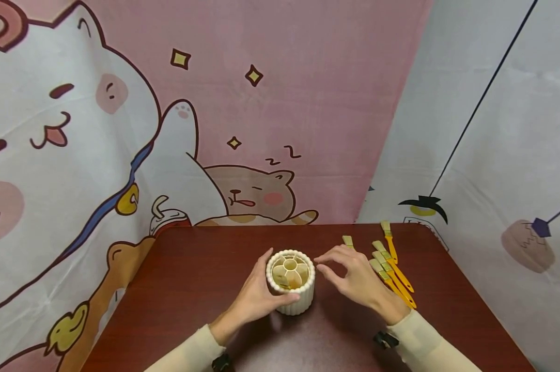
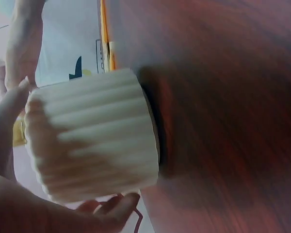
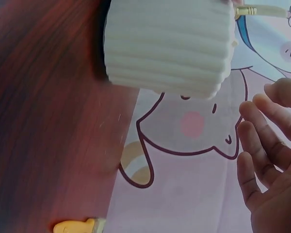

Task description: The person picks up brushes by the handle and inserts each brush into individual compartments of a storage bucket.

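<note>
A cream ribbed pen holder [image 1: 296, 306] stands upright in front of me, with petal-shaped compartments and a beaded rim. My left hand [image 1: 260, 292] grips it, thumb across the near side and fingers round the left. One paintbrush [image 1: 282, 281] leans in a front-left compartment, bristles up; in the right wrist view the brush's metal band and bristles [image 3: 269, 12] stick out past the rim. Just right of the rim hovers my right hand [image 1: 354, 274], its fingers loosely bent and nothing between them. The holder's ribbed wall [image 2: 94, 133] fills the left wrist view.
Several yellow-handled paintbrushes [image 1: 393, 279] lie on the right of the dark red-brown table [image 1: 191, 294]. Another brush [image 1: 348, 241] lies behind my right hand, partly hidden. A cartoon-printed cloth [image 1: 308, 103] hangs along the table's back edge.
</note>
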`<action>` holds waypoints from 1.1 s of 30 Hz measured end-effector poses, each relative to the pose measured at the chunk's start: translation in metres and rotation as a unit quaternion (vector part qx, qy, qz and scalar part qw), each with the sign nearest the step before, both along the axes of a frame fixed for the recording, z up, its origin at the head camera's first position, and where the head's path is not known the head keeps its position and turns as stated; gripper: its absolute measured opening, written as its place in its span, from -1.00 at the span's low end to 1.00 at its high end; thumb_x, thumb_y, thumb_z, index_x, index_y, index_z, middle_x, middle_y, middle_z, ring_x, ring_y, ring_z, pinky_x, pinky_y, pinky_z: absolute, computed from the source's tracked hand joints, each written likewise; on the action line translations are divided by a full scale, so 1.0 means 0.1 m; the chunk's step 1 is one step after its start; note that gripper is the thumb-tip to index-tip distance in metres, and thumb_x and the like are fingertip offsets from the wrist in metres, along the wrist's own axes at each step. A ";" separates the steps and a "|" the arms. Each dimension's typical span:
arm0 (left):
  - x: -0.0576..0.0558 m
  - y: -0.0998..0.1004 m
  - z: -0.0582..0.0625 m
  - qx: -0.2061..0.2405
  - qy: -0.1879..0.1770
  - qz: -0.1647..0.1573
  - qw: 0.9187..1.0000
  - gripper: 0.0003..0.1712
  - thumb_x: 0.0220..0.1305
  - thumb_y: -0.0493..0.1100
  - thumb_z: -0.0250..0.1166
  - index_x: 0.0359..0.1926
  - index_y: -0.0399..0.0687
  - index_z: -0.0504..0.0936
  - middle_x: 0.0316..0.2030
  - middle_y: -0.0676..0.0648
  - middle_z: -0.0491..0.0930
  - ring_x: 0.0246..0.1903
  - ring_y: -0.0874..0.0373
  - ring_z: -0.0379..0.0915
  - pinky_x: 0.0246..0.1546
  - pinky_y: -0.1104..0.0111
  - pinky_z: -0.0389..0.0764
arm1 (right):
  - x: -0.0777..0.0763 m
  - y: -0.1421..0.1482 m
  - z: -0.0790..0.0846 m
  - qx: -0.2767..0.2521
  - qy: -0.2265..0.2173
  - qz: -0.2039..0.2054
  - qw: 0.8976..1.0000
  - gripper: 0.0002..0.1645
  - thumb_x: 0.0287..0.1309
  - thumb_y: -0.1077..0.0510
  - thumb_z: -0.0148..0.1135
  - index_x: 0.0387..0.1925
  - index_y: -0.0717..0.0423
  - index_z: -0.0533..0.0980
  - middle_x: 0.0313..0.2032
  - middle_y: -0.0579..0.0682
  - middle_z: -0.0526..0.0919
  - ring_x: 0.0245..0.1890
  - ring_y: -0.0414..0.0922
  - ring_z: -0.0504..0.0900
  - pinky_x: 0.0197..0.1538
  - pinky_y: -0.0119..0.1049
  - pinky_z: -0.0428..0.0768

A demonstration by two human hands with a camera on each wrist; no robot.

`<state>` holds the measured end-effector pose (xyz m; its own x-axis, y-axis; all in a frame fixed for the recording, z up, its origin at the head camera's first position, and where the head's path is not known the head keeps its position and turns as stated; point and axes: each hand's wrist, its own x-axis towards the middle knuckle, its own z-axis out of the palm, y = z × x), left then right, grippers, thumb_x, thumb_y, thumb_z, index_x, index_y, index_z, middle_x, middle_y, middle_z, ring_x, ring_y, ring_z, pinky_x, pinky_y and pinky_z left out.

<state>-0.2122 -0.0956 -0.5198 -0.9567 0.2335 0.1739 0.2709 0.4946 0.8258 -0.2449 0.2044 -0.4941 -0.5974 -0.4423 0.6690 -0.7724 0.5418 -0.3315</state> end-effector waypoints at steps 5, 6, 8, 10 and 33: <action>0.02 0.05 0.00 0.004 0.008 0.024 1.000 0.55 0.00 0.23 0.92 0.77 -0.27 0.19 0.56 -0.30 0.51 0.52 -0.20 0.57 0.57 -0.22 0.57 | -0.04 0.05 -0.01 0.001 -0.002 -0.026 1.000 -0.68 0.30 0.21 0.74 0.02 -0.15 0.88 -0.09 -0.27 0.92 -0.01 -0.20 0.89 0.11 -0.09 0.82; 0.02 0.05 0.00 0.003 0.011 0.026 1.000 0.53 0.00 0.22 0.92 0.74 -0.28 0.22 0.53 -0.29 0.53 0.49 -0.19 0.58 0.55 -0.21 0.59 | -0.04 0.06 -0.02 0.001 -0.001 -0.027 1.000 -0.69 0.30 0.21 0.74 0.02 -0.14 0.88 -0.09 -0.26 0.93 -0.02 -0.19 0.89 0.11 -0.08 0.82; 0.03 0.05 0.00 -0.002 0.013 0.025 1.000 0.48 0.01 0.21 0.92 0.72 -0.27 0.25 0.48 -0.26 0.57 0.45 -0.16 0.61 0.51 -0.18 0.61 | -0.06 0.08 -0.03 0.000 0.002 -0.030 1.000 -0.68 0.28 0.24 0.74 0.01 -0.12 0.88 -0.10 -0.24 0.93 -0.04 -0.17 0.89 0.10 -0.06 0.82; 0.02 0.05 0.01 -0.003 0.011 0.021 1.000 0.45 0.02 0.21 0.91 0.71 -0.25 0.27 0.47 -0.26 0.58 0.44 -0.15 0.61 0.50 -0.17 0.62 | -0.08 0.09 -0.05 0.002 0.004 -0.037 0.999 -0.69 0.28 0.23 0.73 0.01 -0.12 0.88 -0.10 -0.24 0.93 -0.05 -0.17 0.89 0.12 -0.03 0.83; 0.00 -0.13 0.05 0.031 -0.037 -0.040 0.998 0.37 0.22 0.03 0.84 0.84 -0.11 0.22 0.54 -0.29 0.62 0.39 -0.13 0.74 0.31 0.18 0.79 | -0.16 0.23 -0.12 0.011 -0.044 -0.096 0.994 -0.79 0.38 0.18 0.68 0.01 0.00 0.90 -0.04 -0.11 0.97 0.18 0.12 0.90 0.22 0.29 0.83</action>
